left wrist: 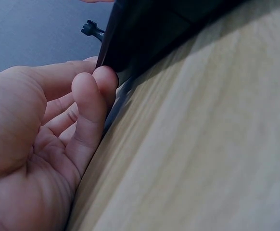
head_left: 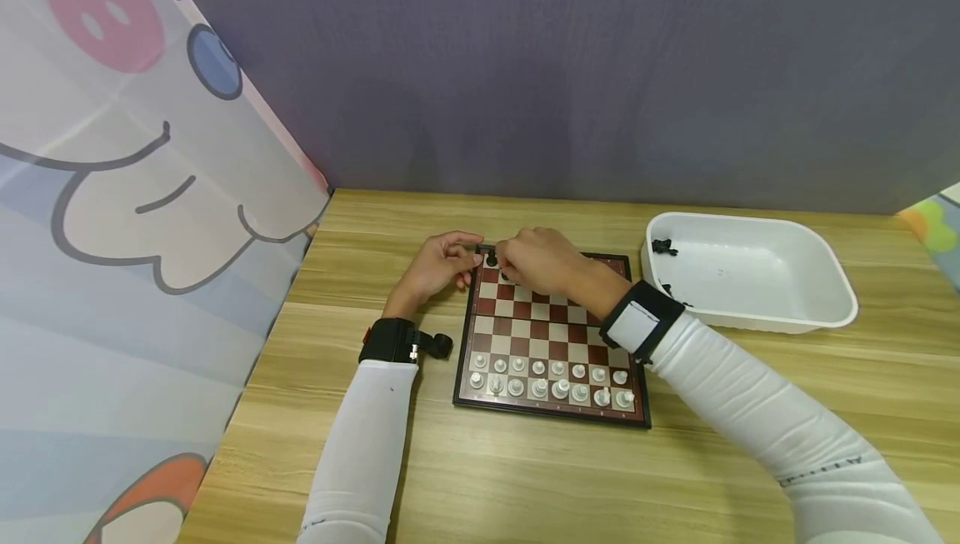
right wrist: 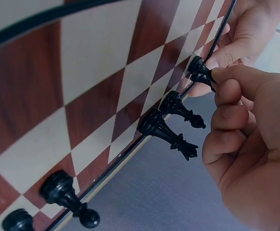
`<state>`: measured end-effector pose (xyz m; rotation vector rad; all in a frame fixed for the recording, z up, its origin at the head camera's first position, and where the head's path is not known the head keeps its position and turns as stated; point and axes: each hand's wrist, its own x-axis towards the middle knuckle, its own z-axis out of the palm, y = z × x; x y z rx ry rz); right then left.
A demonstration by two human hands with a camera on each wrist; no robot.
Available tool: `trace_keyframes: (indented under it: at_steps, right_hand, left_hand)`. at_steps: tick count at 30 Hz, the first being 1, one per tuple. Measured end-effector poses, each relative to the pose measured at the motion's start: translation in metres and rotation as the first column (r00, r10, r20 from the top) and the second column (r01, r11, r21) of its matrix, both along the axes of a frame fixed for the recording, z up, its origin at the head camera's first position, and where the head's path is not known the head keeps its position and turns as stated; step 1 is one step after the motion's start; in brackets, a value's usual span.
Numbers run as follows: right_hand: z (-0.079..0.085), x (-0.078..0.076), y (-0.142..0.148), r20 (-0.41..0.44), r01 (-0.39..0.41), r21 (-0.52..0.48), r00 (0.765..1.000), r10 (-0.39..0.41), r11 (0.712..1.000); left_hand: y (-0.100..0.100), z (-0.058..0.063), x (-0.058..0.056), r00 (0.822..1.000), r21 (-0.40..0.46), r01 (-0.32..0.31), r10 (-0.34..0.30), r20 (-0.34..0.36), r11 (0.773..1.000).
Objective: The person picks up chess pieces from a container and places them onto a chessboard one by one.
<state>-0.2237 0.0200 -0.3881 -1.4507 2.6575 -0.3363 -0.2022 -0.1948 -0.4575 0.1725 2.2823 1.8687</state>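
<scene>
A red-and-white chessboard [head_left: 536, 330] lies on the table, white pieces [head_left: 560, 389] in two rows along its near side. At its far left corner my left hand [head_left: 438, 267] holds the edge, fingertips [left wrist: 88, 94] against the dark side of the board. My right hand [head_left: 542, 261] reaches over the far left squares. Its thumb and index finger pinch a small black chess piece [right wrist: 201, 72], whose top they hide. Beside them stand a black bishop [right wrist: 180, 108], a taller crowned piece [right wrist: 165, 132] and, farther along, a black pawn [right wrist: 65, 195].
Right of the board is a white plastic tray [head_left: 750, 317] with a few black pieces [head_left: 663, 247] at its left side. A dark grey partition [head_left: 562, 69] rises behind the wooden table [head_left: 525, 486]. A cartoon-printed sheet [head_left: 150, 277] covers the left side.
</scene>
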Motion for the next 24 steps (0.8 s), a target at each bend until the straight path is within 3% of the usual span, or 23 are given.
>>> trace_keyframes:
  at_steps: [24]
  right_hand:
    - [0.0032, 0.004, 0.0045, 0.021, 0.057, 0.037, 0.998, -0.057, 0.998]
  left_hand:
    - [0.0001, 0.0002, 0.0, 1.0, 0.007, 0.004, -0.004, -0.001, 1.0]
